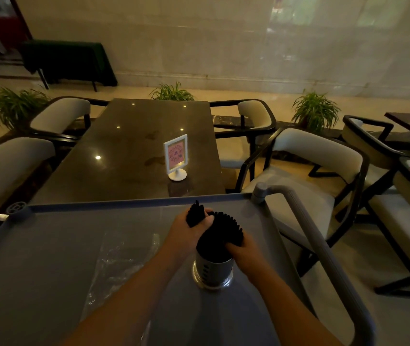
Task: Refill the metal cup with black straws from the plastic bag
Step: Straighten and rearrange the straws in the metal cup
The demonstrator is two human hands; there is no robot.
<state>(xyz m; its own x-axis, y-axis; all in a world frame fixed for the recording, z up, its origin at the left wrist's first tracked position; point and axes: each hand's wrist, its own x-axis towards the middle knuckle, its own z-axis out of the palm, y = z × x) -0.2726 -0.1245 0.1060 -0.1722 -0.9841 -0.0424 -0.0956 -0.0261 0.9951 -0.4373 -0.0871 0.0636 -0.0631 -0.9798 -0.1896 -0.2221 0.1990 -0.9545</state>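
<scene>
A metal cup (212, 270) stands on the grey cart top (49, 258), right of centre. Black straws (226, 227) fill it and fan out above its rim. My left hand (186, 232) is closed around a small bunch of black straws (195, 214) that stick up above my fist, just left of the cup's straws. My right hand (242, 248) grips the fanned straws from the right side, above the cup. A clear plastic bag (121, 260) lies flat on the cart to the left of the cup; I cannot tell if any straws are in it.
The cart has a raised rim and a grey handle bar (306, 221) along its right side. Beyond it stands a dark glossy table (129, 151) with a white sign holder (176, 157). Padded chairs (311, 156) flank the table and cart, with potted plants behind.
</scene>
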